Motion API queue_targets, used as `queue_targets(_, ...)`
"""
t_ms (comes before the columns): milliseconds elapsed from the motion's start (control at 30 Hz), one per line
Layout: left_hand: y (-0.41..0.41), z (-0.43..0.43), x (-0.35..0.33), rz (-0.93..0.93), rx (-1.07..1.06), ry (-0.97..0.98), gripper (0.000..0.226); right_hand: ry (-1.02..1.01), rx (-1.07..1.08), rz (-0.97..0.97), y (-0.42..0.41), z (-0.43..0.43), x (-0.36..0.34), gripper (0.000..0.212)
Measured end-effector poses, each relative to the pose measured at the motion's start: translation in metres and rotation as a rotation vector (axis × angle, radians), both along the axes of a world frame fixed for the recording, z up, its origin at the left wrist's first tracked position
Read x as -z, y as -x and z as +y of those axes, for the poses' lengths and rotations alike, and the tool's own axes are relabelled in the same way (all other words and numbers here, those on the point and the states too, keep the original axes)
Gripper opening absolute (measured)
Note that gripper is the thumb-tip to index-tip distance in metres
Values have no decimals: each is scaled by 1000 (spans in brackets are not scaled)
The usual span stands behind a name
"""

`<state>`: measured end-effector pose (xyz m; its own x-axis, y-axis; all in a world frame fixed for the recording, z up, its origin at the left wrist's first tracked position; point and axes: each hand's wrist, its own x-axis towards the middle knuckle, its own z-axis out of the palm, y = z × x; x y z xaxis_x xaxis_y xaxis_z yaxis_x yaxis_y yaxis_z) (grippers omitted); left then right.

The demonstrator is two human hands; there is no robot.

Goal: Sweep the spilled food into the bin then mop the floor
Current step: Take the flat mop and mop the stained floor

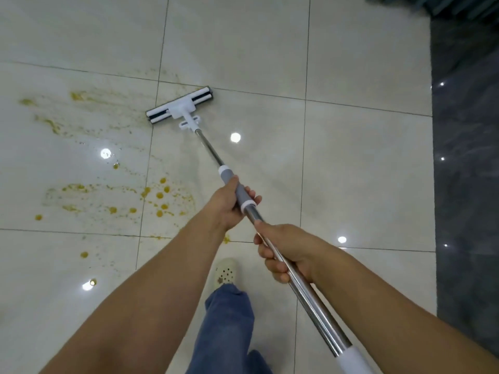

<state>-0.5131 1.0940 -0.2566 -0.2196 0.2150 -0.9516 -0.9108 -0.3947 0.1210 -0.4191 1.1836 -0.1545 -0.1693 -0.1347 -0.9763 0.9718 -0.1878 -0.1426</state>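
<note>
Both hands, left hand (229, 205) on the grey sleeve and right hand (283, 252) behind, are clenched around the mop (180, 106) handle for leverage, its head flat on the floor (351, 63) beside the yellow spill (159, 197)

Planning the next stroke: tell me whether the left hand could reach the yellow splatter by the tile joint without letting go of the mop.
Probably not. The left hand is closed around the grey grip of the steel-handled mop, well above the cream tiled floor; the yellow splatter lies down on the tiles to its left.
</note>
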Motion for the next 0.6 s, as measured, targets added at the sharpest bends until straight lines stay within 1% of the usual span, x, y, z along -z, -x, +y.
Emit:
queue_targets(67, -2, -2, -4, 1, -95, -55, 26, 15, -1, -12, 16, -4, 3, 35)
queue_targets(133, 1, -5, -7, 11, -138, -69, 27, 43, 6, -20, 20, -6, 3, 34)
queue_targets(233, -4, -4, -13, 0, -216, -98, 28, 116, 72, -21, 16, -6, -7, 36)
queue_targets(333, -20, -3, -13, -61, -377, -280, 29, 186, 168, -3, 4, -6, -12, 38)
queue_targets(367, -29, -3, -12, -74, -400, -326, 31, 194, 191, -4, -4, -5, -14, 38)
queue_targets(433, -51, 0, -13, -88, -361, -345, 33, 175, 202, -11, -29, -1, -16, 37)
queue_targets(600, -118, 17, -28, -139, -182, -151, 33, 61, 178, -83, -106, 18, -41, 25)
